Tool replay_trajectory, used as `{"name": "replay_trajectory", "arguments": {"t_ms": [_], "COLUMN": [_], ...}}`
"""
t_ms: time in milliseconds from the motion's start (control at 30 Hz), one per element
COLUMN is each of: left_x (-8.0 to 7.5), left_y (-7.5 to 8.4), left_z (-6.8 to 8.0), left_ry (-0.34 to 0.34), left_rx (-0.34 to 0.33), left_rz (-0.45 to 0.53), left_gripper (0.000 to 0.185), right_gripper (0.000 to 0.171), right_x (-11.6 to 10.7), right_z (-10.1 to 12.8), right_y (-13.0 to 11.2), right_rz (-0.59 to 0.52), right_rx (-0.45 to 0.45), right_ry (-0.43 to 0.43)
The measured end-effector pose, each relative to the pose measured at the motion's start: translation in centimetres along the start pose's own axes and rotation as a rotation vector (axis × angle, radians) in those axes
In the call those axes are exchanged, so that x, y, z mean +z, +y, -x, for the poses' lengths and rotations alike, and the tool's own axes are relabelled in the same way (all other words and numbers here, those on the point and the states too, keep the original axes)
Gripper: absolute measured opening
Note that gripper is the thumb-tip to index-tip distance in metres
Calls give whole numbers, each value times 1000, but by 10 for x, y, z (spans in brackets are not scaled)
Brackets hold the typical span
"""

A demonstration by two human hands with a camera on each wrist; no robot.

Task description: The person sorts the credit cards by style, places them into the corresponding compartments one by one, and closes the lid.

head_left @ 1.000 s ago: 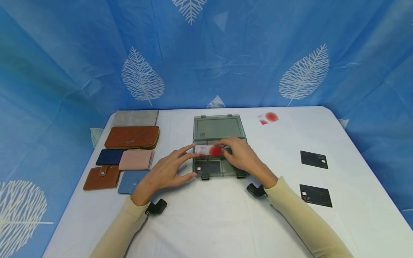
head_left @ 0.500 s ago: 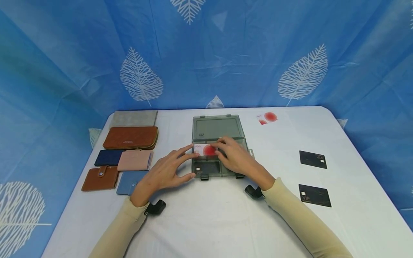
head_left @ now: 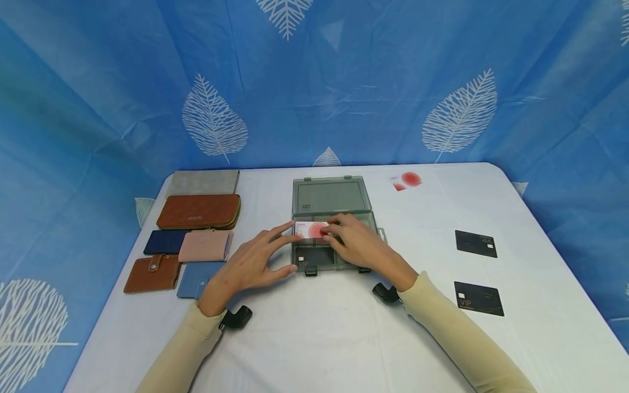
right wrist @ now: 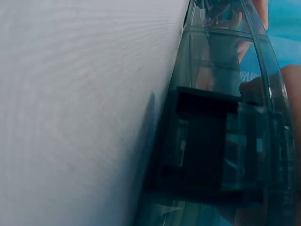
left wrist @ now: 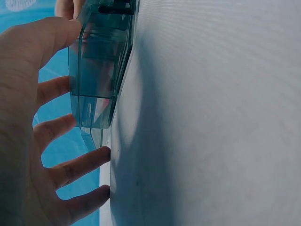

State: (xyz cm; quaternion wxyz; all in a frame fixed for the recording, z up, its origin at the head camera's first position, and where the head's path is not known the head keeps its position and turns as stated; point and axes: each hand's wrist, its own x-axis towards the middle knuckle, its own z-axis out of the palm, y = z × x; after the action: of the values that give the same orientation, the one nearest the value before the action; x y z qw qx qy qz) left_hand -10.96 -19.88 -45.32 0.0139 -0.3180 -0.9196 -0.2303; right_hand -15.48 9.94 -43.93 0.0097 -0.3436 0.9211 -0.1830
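A grey see-through box [head_left: 330, 196] lies open in the middle of the white table, its lid flat at the back. A black VIP card [head_left: 314, 256] sits in its front left compartment. My right hand [head_left: 355, 241] reaches over the box, its fingers curled on a white card with a red disc [head_left: 310, 230] that lies low over the back left compartment. My left hand [head_left: 255, 263] has spread, straight fingers: the index tip touches the card's left end and the thumb touches the box's front left corner. The left wrist view shows the box wall [left wrist: 99, 70] against my thumb [left wrist: 42, 37]. The right wrist view shows the box's dark latch [right wrist: 207, 141].
Several wallets lie at the left: grey [head_left: 203, 182], long brown [head_left: 199, 210], navy [head_left: 164, 241], pink [head_left: 205, 245], small brown [head_left: 152, 272], blue [head_left: 196, 277]. To the right lie another white and red card [head_left: 407, 180] and two black cards [head_left: 475, 243] [head_left: 479, 298].
My right hand has slid the white card a little to the left and lower over the box. My left hand has stayed at the box's left side.
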Motion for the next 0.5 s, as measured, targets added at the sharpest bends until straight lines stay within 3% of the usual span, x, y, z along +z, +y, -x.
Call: {"name": "replay_trajectory", "arguments": {"t_ms": [267,500], "left_x": [1,2], "left_y": [0,0], "left_z": [1,0], "left_ry": [5,6], "left_rx": [5,0], "left_rz": [-3,-14], "left_gripper": [68,68], "right_gripper": [41,39], "right_x": [-5,-34], "right_z": [1,2], "right_y": [1,25], "right_rz": [-69,-145], "right_rx": [54,55], "right_ry": [-37,54]}}
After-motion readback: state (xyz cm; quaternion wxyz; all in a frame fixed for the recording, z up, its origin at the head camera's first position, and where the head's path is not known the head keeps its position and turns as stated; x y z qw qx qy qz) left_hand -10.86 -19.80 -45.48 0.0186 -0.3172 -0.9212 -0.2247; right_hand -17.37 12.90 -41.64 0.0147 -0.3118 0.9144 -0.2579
